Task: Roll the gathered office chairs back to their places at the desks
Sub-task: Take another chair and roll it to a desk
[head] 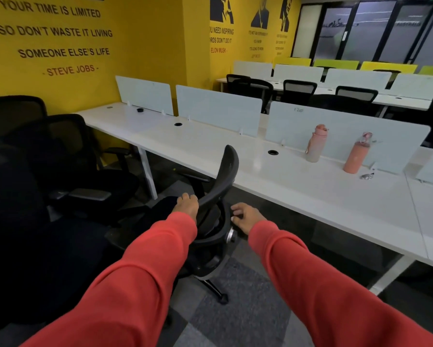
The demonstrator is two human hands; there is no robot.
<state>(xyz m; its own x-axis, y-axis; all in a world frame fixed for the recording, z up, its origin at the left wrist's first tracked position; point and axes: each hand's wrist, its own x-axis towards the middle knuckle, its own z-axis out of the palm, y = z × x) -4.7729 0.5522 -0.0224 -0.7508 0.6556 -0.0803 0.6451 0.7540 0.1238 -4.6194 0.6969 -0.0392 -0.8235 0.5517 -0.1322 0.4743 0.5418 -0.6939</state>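
Observation:
A black mesh office chair (225, 176) stands in front of me, seen side-on, close to the long white desk (298, 191). My left hand (186, 205) grips the left edge of its backrest, fingers curled over the frame. My right hand (245, 217) holds the lower right side of the backrest near a metal knob, fingers curled on the rim. Both arms wear red sleeves. Several more black chairs (68, 156) stand gathered at the left by the yellow wall.
Two pink bottles (315, 144) (356, 154) stand on the desk by the white divider panels (218, 108). Desk legs (148, 171) drop to the grey carpet. More desks with chairs (298, 90) fill the back right. Open carpet (235, 316) lies below me.

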